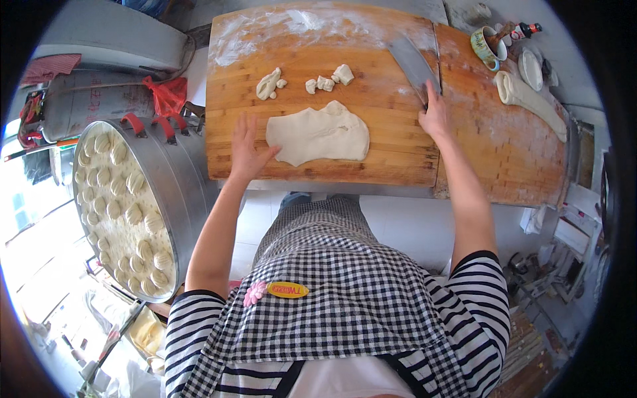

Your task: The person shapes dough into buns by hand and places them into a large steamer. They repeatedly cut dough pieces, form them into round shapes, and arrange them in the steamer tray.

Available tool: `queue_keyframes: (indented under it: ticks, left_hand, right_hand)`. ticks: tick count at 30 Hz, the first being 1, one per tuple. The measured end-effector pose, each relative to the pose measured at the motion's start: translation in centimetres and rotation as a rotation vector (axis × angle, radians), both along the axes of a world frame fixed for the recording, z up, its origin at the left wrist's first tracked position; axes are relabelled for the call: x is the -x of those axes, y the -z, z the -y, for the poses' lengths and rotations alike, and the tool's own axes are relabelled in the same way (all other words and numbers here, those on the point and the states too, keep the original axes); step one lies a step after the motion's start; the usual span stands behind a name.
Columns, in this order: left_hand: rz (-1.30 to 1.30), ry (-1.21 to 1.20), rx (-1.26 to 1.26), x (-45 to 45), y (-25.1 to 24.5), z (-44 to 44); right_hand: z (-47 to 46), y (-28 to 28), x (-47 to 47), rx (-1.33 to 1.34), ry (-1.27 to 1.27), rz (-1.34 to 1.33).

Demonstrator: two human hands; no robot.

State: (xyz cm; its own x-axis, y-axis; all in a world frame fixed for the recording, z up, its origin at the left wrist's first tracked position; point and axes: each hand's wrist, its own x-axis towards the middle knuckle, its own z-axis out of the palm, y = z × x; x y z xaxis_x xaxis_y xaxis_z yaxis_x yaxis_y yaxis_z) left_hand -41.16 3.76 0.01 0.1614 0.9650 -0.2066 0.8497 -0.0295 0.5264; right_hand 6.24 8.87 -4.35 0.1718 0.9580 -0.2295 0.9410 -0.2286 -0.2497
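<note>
A flattened sheet of pale dough [318, 134] lies on the wooden board [398, 164] before me. My left hand [250, 149] is at its left end, fingers spread, the thumb at the dough's edge. On the right of the board my right hand [435, 113] grips a broad metal blade [413, 62], which looks like a cleaver or dough cutter; its handle is mostly hidden. Beyond the sheet sit a folded lump of dough [268, 84] and several small dough scraps [326, 82]. White flour [303, 21] is spread along the board's far side.
At my left stands a large round metal steamer [174, 199] bearing many shaped buns [134, 214]. A rolled length of dough [532, 104] lies on the right-hand board [487, 149], near a mug [485, 47], a bottle [522, 32] and a white bowl [530, 68]. A red plastic bag [166, 97] is beyond the steamer.
</note>
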Motion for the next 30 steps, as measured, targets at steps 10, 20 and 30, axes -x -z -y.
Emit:
queue_keyframes:
  ticks: [10,20,30]
  left_hand:
    - [-0.297,0.097,0.336,2.6,3.0,1.2]
    - [-0.275,0.112,0.37,2.6,2.3,1.0]
    - [-0.273,0.109,0.376,2.6,1.8,0.8]
  right_hand:
    - [14.4,-8.4,19.2,0.023,0.24,-0.751]
    - [12.8,-8.0,31.0,0.164,-0.082,-0.301]
    - [16.9,-8.5,29.5,0.177,-0.055,-0.268]
